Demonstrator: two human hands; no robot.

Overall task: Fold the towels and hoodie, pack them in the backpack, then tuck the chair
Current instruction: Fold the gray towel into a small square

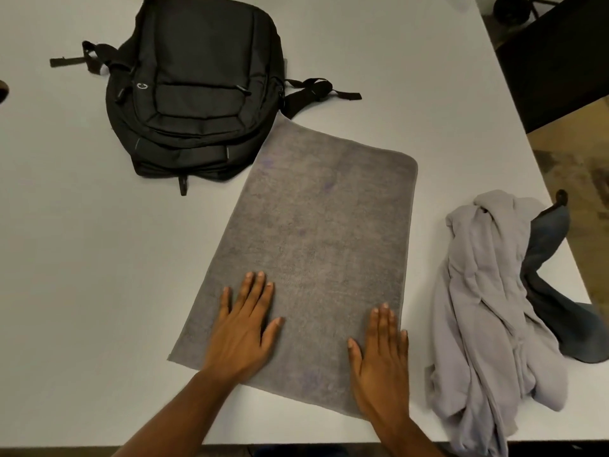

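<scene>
From the head camera, I press my left hand (pixel 242 328) and right hand (pixel 382 354) flat, fingers straight, on the near end of the grey towel (pixel 316 225); its long axis runs away toward the backpack (pixel 197 87).

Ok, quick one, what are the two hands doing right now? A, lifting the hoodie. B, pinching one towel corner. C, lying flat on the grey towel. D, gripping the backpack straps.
C: the left hand and right hand both lie palm down, fingers straight, on the near end of the grey towel spread on the table.
</scene>
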